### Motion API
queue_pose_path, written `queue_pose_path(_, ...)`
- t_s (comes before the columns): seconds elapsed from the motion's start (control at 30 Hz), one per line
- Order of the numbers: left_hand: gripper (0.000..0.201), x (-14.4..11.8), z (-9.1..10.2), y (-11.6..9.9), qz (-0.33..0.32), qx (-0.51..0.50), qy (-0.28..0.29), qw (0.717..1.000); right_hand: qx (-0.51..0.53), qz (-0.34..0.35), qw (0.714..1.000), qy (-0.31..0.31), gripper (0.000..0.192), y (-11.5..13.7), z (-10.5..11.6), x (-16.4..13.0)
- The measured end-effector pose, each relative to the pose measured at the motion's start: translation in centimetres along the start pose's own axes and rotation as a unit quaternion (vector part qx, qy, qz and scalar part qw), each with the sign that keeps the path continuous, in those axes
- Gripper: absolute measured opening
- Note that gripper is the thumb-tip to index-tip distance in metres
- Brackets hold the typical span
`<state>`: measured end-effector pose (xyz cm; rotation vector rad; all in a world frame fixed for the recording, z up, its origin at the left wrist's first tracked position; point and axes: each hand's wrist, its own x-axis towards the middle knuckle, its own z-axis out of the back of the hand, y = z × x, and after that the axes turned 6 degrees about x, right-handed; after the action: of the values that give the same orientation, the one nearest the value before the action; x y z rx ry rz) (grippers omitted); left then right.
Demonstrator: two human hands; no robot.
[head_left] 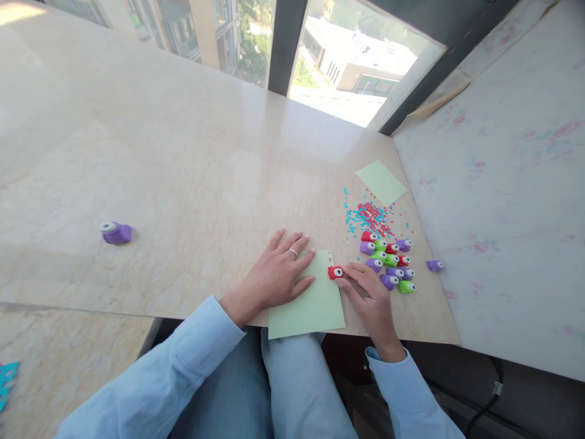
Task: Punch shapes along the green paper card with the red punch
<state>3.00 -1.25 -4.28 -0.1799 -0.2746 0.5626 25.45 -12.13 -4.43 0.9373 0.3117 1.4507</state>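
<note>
A pale green sheet of paper (307, 316) lies at the sill's front edge, its near corner sticking out past it. Flat on its upper left part rests my left hand (287, 268), fingers stretched out. My right hand (365, 292) pinches a red craft punch (335, 272) with a white and black top, set at the paper's right edge. Small punched holes show near the paper's top right corner, just above the punch. Beside my right hand stand several purple, green and red craft punches (391, 259) in a cluster.
Red and blue paper bits (371, 216) are scattered behind the cluster, near another pale green sheet (382, 183). One purple punch (116, 232) stands far left; another purple punch (435, 265) sits by the flowered wall (498, 213). A window (356, 55) borders the back.
</note>
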Motion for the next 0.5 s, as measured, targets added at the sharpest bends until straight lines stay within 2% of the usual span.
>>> queue_pose_path(0.5,0.05,-0.07,-0.18,0.14,-0.005,-0.001,-0.015,1.0,0.019,-0.006,1.0,-0.016,0.014,0.3,0.04,-0.07)
